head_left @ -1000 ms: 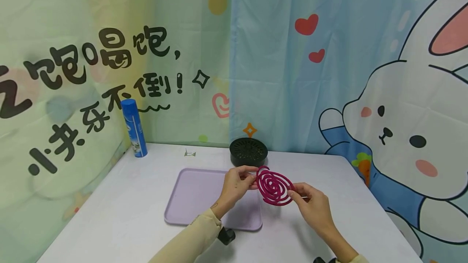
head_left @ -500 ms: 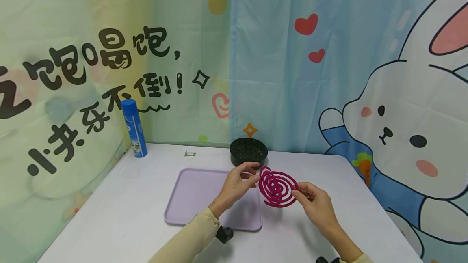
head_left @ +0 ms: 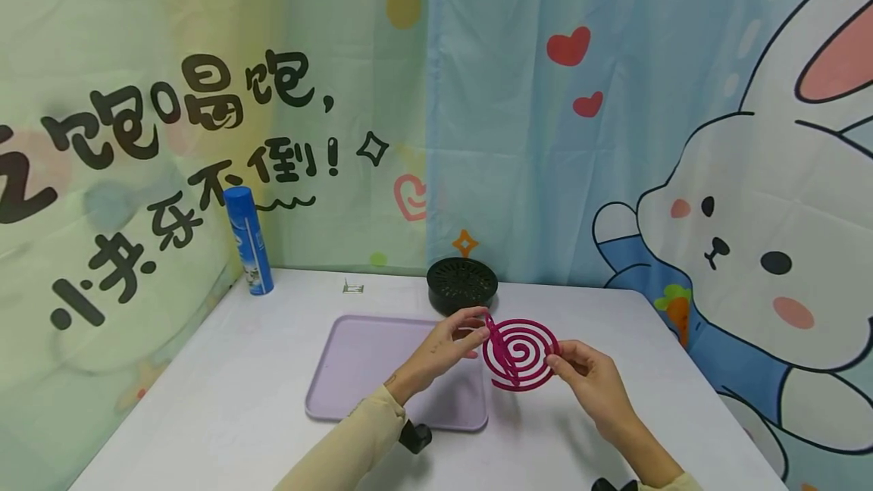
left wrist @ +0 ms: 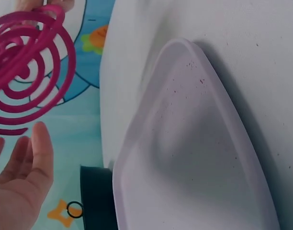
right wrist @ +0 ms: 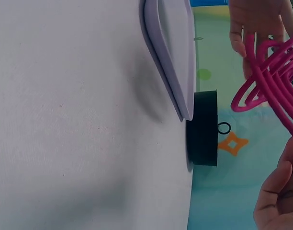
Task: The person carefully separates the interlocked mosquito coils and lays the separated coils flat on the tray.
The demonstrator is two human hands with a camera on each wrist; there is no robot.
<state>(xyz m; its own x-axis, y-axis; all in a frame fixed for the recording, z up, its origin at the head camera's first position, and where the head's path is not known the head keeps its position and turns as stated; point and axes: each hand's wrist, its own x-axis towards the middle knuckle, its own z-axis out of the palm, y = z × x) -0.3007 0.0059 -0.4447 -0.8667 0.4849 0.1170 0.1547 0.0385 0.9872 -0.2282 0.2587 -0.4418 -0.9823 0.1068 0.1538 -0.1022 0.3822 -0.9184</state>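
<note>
A magenta mosquito coil (head_left: 518, 387) is held above the table by my right hand (head_left: 592, 383), which pinches its right rim between thumb and fingers. A second magenta coil (head_left: 503, 353) stands tilted, nearly edge-on, against its left part; the two interlace. My left hand (head_left: 443, 347) is at the upper left edge of the coils, thumb and fingers apart. In the left wrist view, the left hand (left wrist: 22, 191) has fairly straight fingers just below the coils. The right wrist view cuts off part of the coils at its edge.
A lilac tray (head_left: 361, 370) lies left of the coils, under the left forearm. Behind it are a round black mosquito coil holder (head_left: 462, 298) and a small metal stand (head_left: 353, 289). A blue spray can (head_left: 251, 245) stands at the back left. Printed curtains (head_left: 505, 82) hang behind.
The tangled coils have moved slightly right with my right hand. One coil has swung to a tilt, so the other's spiral shows clearly. My left fingers have spread from the rim.
</note>
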